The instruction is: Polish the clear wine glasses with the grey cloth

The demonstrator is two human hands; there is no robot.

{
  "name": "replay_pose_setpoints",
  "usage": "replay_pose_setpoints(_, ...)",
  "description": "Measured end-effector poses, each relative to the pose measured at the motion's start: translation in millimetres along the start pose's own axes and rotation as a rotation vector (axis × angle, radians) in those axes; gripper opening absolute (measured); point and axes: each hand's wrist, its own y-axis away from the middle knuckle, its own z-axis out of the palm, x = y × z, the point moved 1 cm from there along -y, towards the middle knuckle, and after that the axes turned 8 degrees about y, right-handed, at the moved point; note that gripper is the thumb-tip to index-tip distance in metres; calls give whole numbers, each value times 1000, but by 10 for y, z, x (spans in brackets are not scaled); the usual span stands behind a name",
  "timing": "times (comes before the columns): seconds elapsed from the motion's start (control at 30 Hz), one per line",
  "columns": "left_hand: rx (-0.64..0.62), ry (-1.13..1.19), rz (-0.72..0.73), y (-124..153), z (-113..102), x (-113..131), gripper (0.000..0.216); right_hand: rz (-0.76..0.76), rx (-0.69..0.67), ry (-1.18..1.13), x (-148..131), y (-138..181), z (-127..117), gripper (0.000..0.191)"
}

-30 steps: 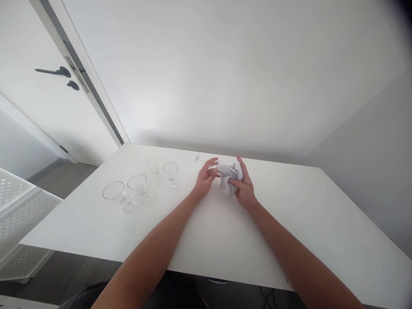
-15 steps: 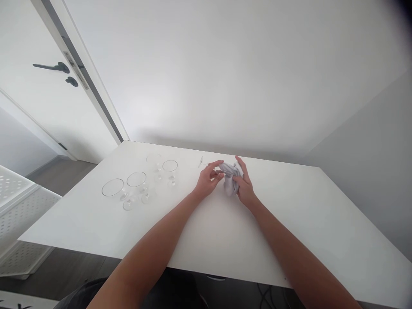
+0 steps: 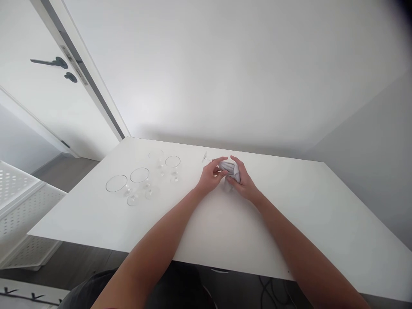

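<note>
Above the middle of the white table [image 3: 222,227], my left hand [image 3: 208,177] grips the bowl of a clear wine glass [image 3: 204,157]. The glass lies tilted on its side in the air, its round foot pointing left past my fingers. My right hand [image 3: 245,182] holds a pale grey cloth [image 3: 237,173] against the bowl's mouth. Some of the cloth shows through the glass, pushed inside, and a loose end hangs below. My fingers hide part of the bowl and stem.
Several clear stemmed glasses stand upright at the table's left, among them a wide one [image 3: 116,183] and a narrower one [image 3: 173,162]. White perforated shelving [image 3: 28,210] is beyond the left edge. A door with a dark handle [image 3: 51,62] is at upper left; black cables [image 3: 270,289] hang below the front edge.
My right hand has turned and closed in on the glass. More of the cloth now sits within the bowl, with less bunched outside. The view has shifted slightly.
</note>
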Motion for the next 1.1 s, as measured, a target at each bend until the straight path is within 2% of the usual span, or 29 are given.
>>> replay_pose_setpoints(0.17,55,64,-144,-30,-4,-81,53,73,208,22,58,-49,6,58)
replay_pose_setpoints(0.23,-2,82,-191,-31,15,-107,63,96,322,-28,120,-66,-24,52)
replay_pose_setpoints(0.33,-181,119,-221,3,57,-65,82,132,513,-187,241,-88,-113,48)
replay_pose_setpoints(0.4,-223,154,-209,27,61,0,74,168,625,-309,327,-101,-189,46)
replay_pose_setpoints(0.47,-80,160,-164,28,25,57,52,199,674,-354,387,-110,-247,43)
replay_pose_setpoints(0.53,147,99,-86,11,-26,83,37,196,648,-318,400,-112,-258,40)
replay_pose_setpoints(0.6,257,14,-39,-7,-51,75,33,160,592,-249,367,-108,-214,36)
replay_pose_setpoints(0.67,160,-33,-97,-17,-30,42,34,109,563,-221,314,-104,-146,32)
replay_pose_setpoints(0.8,-196,-52,-295,5,60,-6,32,80,606,-380,291,-134,-107,34)
replay_pose_setpoints(0.87,-207,-52,-304,8,69,2,38,84,709,-510,341,-161,-172,36)
replay_pose_setpoints(0.93,-119,19,-299,1,53,22,40,96,820,-643,399,-177,-252,33)
replay_pose_setpoints(0.97,-93,76,-302,-4,45,32,39,118,833,-700,418,-178,-278,31)
replay_pose_setpoints(1.03,-142,169,-319,-9,42,53,40,203,709,-778,422,-168,-278,32)
replay_pose_setpoints(1.1,-319,204,-357,-3,58,75,45,285,471,-806,383,-141,-215,47)
